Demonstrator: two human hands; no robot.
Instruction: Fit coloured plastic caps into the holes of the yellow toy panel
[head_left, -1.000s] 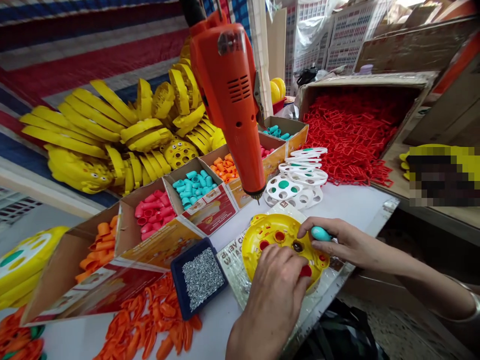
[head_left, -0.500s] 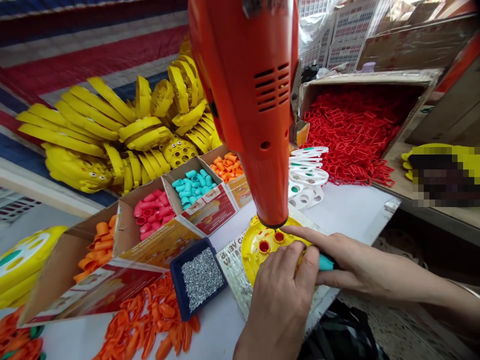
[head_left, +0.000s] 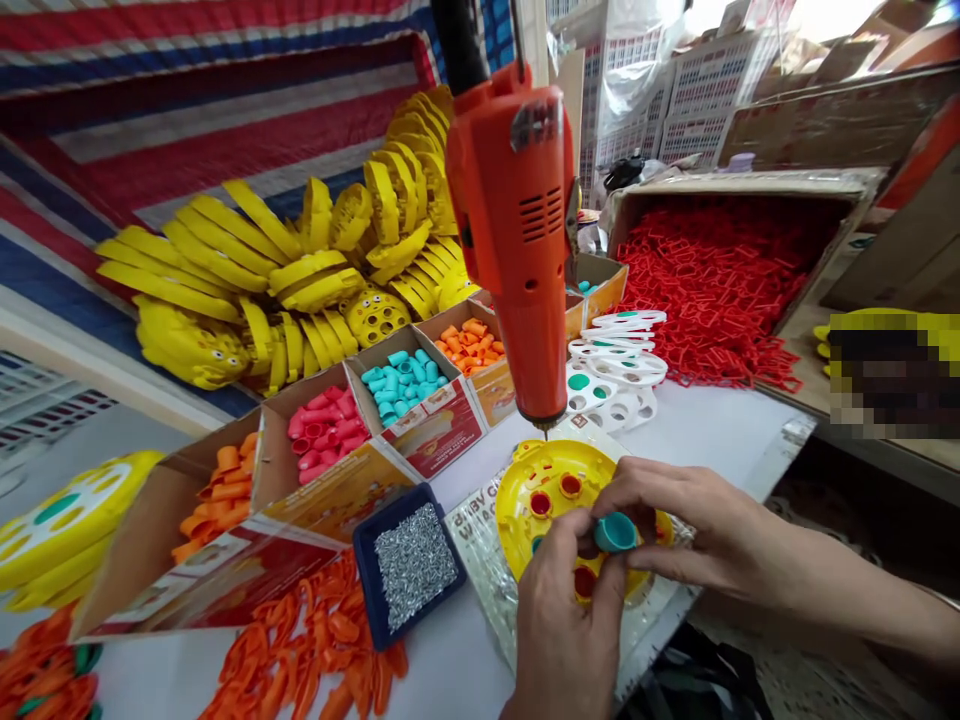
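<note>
The orange electric screwdriver (head_left: 514,240) has lifted just clear of the yellow plastic disc (head_left: 559,465) — right hand (head_left: 697,530) fingers grip a teal cap (head_left: 615,532) at its centre; left hand (head_left: 570,625) fingers curl on the disc from six o'clock.

Glossy yellow plastic disc (head_left: 551,490), smooth teal plastic cap (head_left: 616,533), orange plastic power drill (head_left: 510,250) with a slight sheen, shiny metal screws (head_left: 415,565) in a matt blue plastic tray (head_left: 365,590), plain rough cardboard box (head_left: 150,540), woven striped cloth (head_left: 187,110)

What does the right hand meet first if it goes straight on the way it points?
Probably the left hand, right beside the teal cap held at the right hand's fingertips, above the yellow plastic disc. Depth is unclear; the hands may already touch.
</note>
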